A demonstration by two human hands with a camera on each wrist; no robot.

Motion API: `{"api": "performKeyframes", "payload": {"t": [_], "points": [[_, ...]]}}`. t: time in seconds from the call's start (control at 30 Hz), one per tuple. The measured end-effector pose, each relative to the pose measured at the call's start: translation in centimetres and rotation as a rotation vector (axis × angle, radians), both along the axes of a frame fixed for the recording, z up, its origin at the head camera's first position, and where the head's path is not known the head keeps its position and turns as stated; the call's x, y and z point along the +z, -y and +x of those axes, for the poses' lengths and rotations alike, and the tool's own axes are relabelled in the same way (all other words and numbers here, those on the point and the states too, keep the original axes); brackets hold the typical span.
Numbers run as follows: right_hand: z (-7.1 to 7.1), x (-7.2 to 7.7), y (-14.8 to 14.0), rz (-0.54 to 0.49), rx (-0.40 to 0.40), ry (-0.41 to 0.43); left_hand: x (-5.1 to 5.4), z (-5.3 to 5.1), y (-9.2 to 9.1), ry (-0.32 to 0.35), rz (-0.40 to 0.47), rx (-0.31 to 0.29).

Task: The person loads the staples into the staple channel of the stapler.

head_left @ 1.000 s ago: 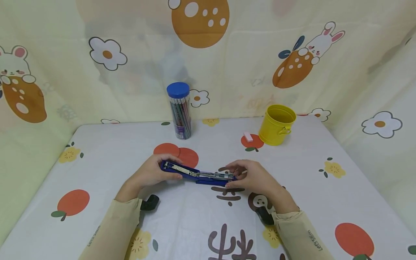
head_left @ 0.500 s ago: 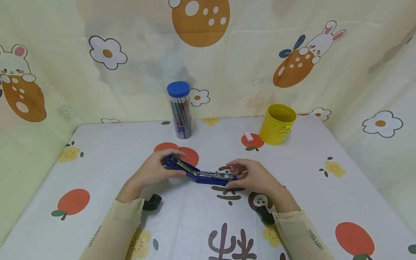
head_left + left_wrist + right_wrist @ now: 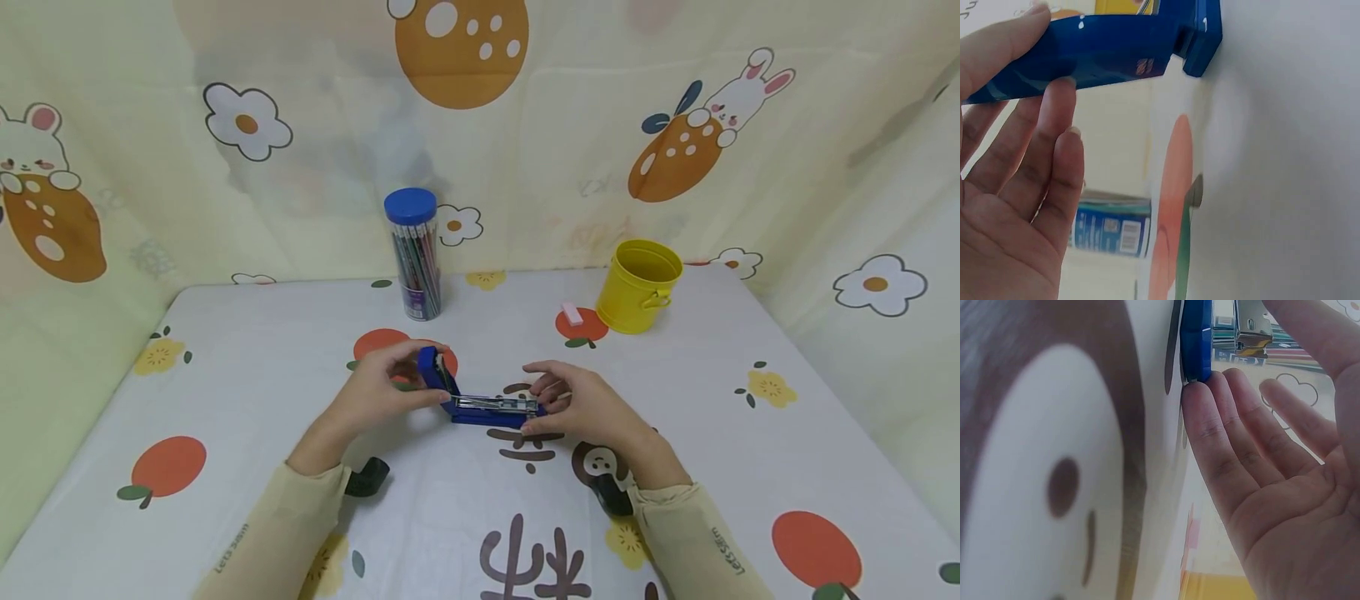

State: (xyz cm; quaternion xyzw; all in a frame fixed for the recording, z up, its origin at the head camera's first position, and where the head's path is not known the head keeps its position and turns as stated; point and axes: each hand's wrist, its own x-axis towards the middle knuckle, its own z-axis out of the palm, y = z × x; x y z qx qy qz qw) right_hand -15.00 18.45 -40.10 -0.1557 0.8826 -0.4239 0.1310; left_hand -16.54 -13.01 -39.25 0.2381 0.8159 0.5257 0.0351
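Note:
In the head view a blue stapler is spread open near the table's middle, its metal staple channel lying bare along the base. My left hand pinches the raised top cover between thumb and fingers; the left wrist view shows the cover tilted up from the hinge. At the base's right end, my right hand steadies the stapler with thumb and fingertips. Two fingertips press against the end of the blue base in the right wrist view.
A blue-lidded jar of pencils stands behind the stapler. To the back right is a yellow bucket, with a pink-white eraser beside it. A patterned cloth covers the table, and printed curtains hang behind.
My left hand has moved right and slightly up, swinging the stapler's top cover from nearly flat to steeply raised. My right hand and the base have stayed put.

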Motion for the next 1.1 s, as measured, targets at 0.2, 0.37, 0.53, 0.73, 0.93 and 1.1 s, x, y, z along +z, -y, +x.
{"api": "performKeyframes", "payload": {"t": [0.2, 0.37, 0.53, 0.73, 0.93, 1.1], "points": [[0.0, -0.1, -0.2, -0.016, 0.003, -0.002, -0.2, 0.3, -1.2, -0.049, -0.009, 0.003], [0.0, 0.0, -0.2, -0.017, -0.013, 0.019, -0.4, 0.6, -2.2, -0.092, -0.036, -0.006], [0.0, 0.1, -0.1, -0.027, -0.013, 0.039, -0.8, 0.7, -2.8, -0.105, -0.029, -0.043], [0.0, 0.1, -0.1, -0.029, -0.014, 0.043, -1.1, 1.1, -3.6, -0.144, -0.072, -0.069], [0.1, 0.2, -0.1, -0.037, -0.012, 0.044, -1.2, 1.5, -4.2, -0.153, -0.144, -0.064], [0.1, 0.1, -0.2, -0.044, 0.000, 0.025, -1.3, 1.6, -4.5, -0.158, -0.220, -0.076]]}}
